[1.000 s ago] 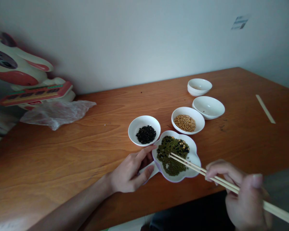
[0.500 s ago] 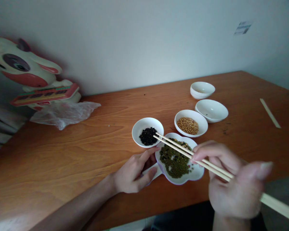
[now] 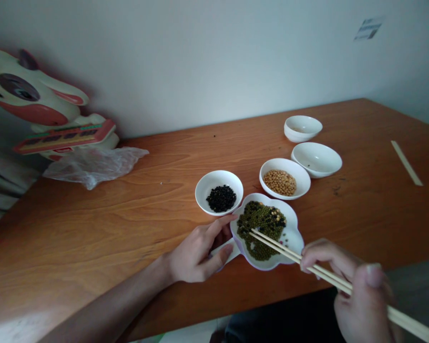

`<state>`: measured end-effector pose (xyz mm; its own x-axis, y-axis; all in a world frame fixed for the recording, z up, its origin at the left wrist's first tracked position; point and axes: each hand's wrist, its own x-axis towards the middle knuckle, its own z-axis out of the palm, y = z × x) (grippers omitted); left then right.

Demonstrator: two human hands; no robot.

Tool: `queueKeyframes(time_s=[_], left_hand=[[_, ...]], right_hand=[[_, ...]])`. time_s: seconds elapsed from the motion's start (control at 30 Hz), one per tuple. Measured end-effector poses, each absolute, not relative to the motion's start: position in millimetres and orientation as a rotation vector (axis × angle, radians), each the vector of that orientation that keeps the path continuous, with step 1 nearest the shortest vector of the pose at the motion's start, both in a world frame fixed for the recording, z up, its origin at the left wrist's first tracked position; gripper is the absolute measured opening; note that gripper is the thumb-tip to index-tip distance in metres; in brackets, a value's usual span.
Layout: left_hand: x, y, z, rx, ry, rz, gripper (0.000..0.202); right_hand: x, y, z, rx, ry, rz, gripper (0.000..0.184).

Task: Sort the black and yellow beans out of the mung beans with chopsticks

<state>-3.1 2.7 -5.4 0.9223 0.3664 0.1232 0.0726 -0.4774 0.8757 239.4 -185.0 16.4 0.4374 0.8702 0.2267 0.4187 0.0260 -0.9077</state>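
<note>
My left hand [image 3: 202,250] is closed around the short handle of a white flower-shaped plate [image 3: 293,236], its index finger resting on the rim. Green beans [image 3: 262,250] lie on the plate, mixed with some black and yellow ones. In my right hand [image 3: 353,281] is a pair of chopsticks [image 3: 282,248], their tips close together at the green and black beans. Whether the tips pinch a bean is too small to tell. Just beyond the plate are a white bowl [image 3: 203,189] of black beans [image 3: 221,198] and another bowl [image 3: 303,178] of yellow beans [image 3: 279,182].
Two more white bowls [image 3: 323,159] stand farther back, with small specks in the nearer one. A pale flat strip [image 3: 406,163] lies at the right. A cow toy with a keyboard [image 3: 66,138] and a clear plastic bag [image 3: 96,164] occupy the left, near the wall.
The chopsticks have moved from the black-bean bowl down to the beans on the plate. My right hand has shifted down and right; my left hand stays at the handle.
</note>
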Motion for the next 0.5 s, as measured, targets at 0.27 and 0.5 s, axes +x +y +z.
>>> queueKeyframes(time_s=[0.27, 0.5], left_hand=[[-3, 3, -5, 2.054, 0.303, 0.367, 0.067], [-3, 3, -7, 2.033, 0.308, 0.351, 0.066]], right_hand=[[247, -179, 12, -1.517, -1.241, 0.477, 0.069], [250, -181, 10, -1.549, -1.276, 0.465, 0.069]])
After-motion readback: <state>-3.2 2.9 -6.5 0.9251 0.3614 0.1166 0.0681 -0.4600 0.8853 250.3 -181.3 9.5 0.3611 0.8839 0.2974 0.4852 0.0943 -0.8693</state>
